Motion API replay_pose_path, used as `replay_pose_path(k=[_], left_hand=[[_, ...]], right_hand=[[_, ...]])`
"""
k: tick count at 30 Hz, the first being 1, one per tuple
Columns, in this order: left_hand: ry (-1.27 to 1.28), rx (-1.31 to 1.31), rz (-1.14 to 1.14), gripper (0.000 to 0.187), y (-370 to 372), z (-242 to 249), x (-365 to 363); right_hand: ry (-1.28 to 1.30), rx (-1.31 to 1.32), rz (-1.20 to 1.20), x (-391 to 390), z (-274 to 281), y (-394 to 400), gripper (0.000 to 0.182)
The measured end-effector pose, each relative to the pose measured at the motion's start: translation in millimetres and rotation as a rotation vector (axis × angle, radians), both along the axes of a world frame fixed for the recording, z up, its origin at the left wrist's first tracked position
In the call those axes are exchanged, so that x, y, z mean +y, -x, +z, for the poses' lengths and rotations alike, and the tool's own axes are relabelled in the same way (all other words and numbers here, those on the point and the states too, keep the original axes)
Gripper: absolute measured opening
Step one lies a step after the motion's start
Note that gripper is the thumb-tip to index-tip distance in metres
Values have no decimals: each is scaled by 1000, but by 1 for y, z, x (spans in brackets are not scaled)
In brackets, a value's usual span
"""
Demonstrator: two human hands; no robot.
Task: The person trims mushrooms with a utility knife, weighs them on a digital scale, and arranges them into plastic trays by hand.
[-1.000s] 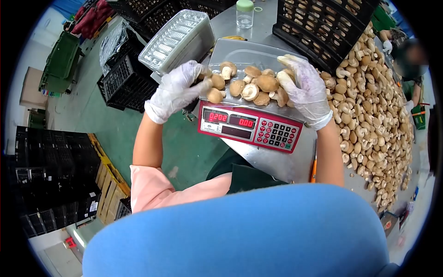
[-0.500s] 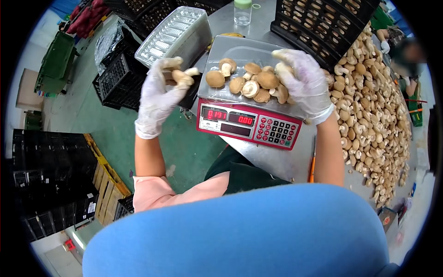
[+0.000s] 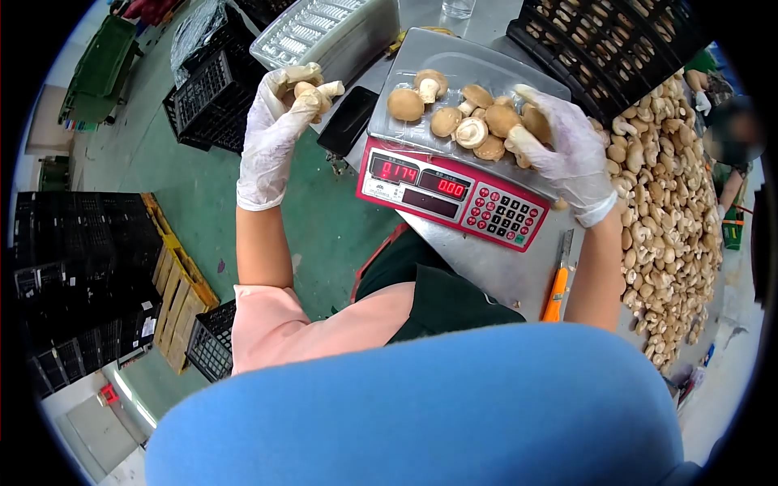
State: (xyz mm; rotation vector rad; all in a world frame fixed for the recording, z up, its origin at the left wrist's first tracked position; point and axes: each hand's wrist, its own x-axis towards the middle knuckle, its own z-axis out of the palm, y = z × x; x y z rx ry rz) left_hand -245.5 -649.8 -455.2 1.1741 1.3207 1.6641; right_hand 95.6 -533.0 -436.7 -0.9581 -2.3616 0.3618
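Observation:
My left hand (image 3: 271,142), in a whitish glove, is closed on mushrooms (image 3: 309,95) with brown caps and pale stems, held up left of the scale. My gloved right hand (image 3: 571,150) curls its thumb and fingers round a mushroom (image 3: 536,123) at the right end of the scale's pan (image 3: 454,61). Several more brown-capped mushrooms (image 3: 473,130) lie on that pan, one with its gills facing up. The red scale (image 3: 454,194) shows 0.174 on its left display. Parts of the right-hand mushrooms are hidden by the glove.
Stacked clear plastic trays (image 3: 324,32) and a dark phone-like slab (image 3: 348,120) are left of the scale. A black crate (image 3: 608,57) holds mushrooms. A large mushroom heap (image 3: 668,219) covers the table's right. An orange-handled knife (image 3: 556,287) lies below the scale. Another person (image 3: 729,134) is at far right.
The left display went from 0.191 to 0.174. My right fingers have closed in round a mushroom on the pan. My left hand still holds mushrooms. The whole view has shifted.

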Motion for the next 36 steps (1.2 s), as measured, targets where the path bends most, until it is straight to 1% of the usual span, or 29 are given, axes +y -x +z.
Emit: replay_pose_path(k=[2,3,4,6,7,8,10,11,12,14,16,17,18,20,21,22,23,24,25,26,27,28,30,31,32,33,34,35,36], left_hand=[[-29,-30,-42,38,-2,-2,2],[-43,-28,-63,37,0,-5,3],[-47,-30,-65,37,0,-6,2],[-15,-27,-59,38,-2,-4,-1],[-19,-28,-58,38,-1,-4,-2],[-14,-43,-52,40,0,-5,-3],[-12,-55,-53,42,1,-8,-4],[16,-61,-82,39,3,-11,-4],[43,-65,-114,36,3,-14,-4],[58,-71,-155,38,-1,-20,-2],[68,-88,-179,39,-6,-25,0],[102,-90,-165,41,-10,-24,-1],[104,-76,-208,43,-7,-27,-1],[174,-114,-194,46,-10,-28,-1],[174,-110,-198,46,-9,-30,-2],[192,-210,-299,45,-6,-32,-2],[208,-309,-400,44,-3,-34,-1],[203,-306,-406,44,-1,-35,-1],[221,-389,-415,41,1,-37,-1],[243,-473,-426,39,1,-38,0],[274,-449,-378,37,-2,-32,4],[309,-449,-329,35,-5,-29,10],[410,-48,-343,31,-2,-20,25],[482,126,-244,22,-12,-15,30],[409,139,-221,21,-22,-16,37],[411,180,-231,31,-27,-20,43],[412,224,-242,44,-32,-21,50],[465,171,-296,64,-36,-16,53],[454,227,-289,67,-39,-18,56]], right_hand=[[-148,-140,34,-2,-4,10,48],[-207,-216,-15,-2,-12,12,49],[-210,-219,-18,-2,-16,13,49],[-291,-307,-46,-1,-17,15,50],[-213,-223,-45,-1,-15,17,46],[-217,-225,-45,-3,-7,22,46],[-281,-109,-84,-10,11,37,41],[-311,-35,-11,-14,13,46,38],[-176,-26,67,-20,20,56,37],[-213,4,186,-22,-10,82,31],[-421,-217,237,-27,-29,98,27],[-421,-213,265,-30,-33,102,21],[-344,-200,262,-34,-36,99,19],[-234,-174,276,-35,-34,89,20],[-171,-123,283,-34,-27,80,23],[-112,-72,287,-32,-17,70,26],[-22,66,262,-30,-10,58,28],[-30,169,174,-26,-7,42,27],[-55,218,80,-22,3,23,24],[-38,293,-21,-12,-2,3,22],[-28,400,-171,-3,-14,-16,20],[-29,340,-314,-2,-15,-34,20],[129,347,-399,4,-31,-60,26],[197,289,-430,0,-39,-65,30],[266,236,-461,-6,-43,-60,34],[339,212,-448,-6,-52,-55,38],[319,168,-443,-8,-59,-51,37],[258,202,-421,-5,-70,-48,38],[198,233,-400,-2,-71,-44,39]])
